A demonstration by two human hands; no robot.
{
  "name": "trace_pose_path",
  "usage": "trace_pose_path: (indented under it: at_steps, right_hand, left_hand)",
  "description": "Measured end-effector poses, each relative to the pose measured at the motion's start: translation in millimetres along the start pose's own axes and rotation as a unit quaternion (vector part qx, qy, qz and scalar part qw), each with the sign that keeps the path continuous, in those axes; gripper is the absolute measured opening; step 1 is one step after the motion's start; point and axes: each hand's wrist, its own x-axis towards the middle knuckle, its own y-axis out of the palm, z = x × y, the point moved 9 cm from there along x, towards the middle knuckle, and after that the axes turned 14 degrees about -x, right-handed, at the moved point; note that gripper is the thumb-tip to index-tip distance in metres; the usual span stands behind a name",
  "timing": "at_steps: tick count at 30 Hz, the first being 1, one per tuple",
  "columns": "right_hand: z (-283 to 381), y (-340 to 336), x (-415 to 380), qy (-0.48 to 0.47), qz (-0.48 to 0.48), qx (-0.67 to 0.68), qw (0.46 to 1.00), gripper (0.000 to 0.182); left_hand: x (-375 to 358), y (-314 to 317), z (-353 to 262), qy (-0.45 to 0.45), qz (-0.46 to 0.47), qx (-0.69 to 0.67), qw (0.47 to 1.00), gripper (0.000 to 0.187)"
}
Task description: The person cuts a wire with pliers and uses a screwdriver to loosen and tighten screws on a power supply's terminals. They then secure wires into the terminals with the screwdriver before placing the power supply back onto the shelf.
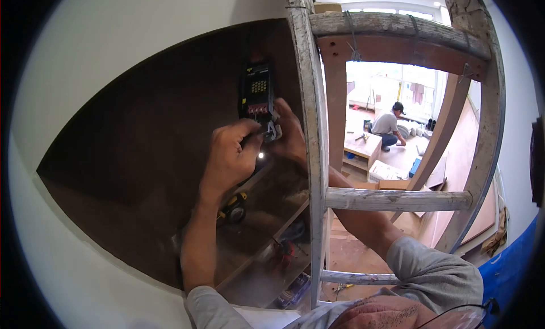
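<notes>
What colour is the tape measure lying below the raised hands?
The tape measure is yellow and black, seen best in the head view.

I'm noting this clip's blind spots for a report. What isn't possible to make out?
All in the head view:
Small piece between left hand and right hand: partly covered by them.
Writing on black box: too small, dark.
Right forearm: part hidden by ladder.
Ladder top: cut off by upper edge.
What distant person touches: too small.
</notes>
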Motion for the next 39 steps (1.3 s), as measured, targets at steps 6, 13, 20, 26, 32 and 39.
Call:
trace_pose_path:
  at_steps: [6,13,20,26,32,39]
  right_hand:
    - [17,0,15,-0.04,0.042,-0.248,0.967,0.054]
    - [-57,6,-79,0.259,0.181,-0.014,0.949,0.053]
    - [41,-10,-121,0.394,0.158,0.387,0.819,0.054]
    - [31,-16,-128,0.404,0.218,0.286,0.841,0.052]
    - [16,-12,-132,0.409,0.222,0.238,0.852,0.05]
    - [36,-14,-108,0.412,0.275,0.134,0.858,0.045]
  left_hand:
    - [-1,4,1,0.005,0.005,0.016,1.0,0.012]
    - [-9,7,-7,0.065,-0.044,0.097,0.992,0.01]
    - [-20,29,21,0.103,-0.016,0.116,0.988,0.013]
    - [-30,43,45,0.154,0.056,0.259,0.952,0.02]
    - [-32,34,27,0.193,0.0,0.25,0.949,0.018]
    - [-28,21,30,0.149,-0.011,0.186,0.971,0.016]
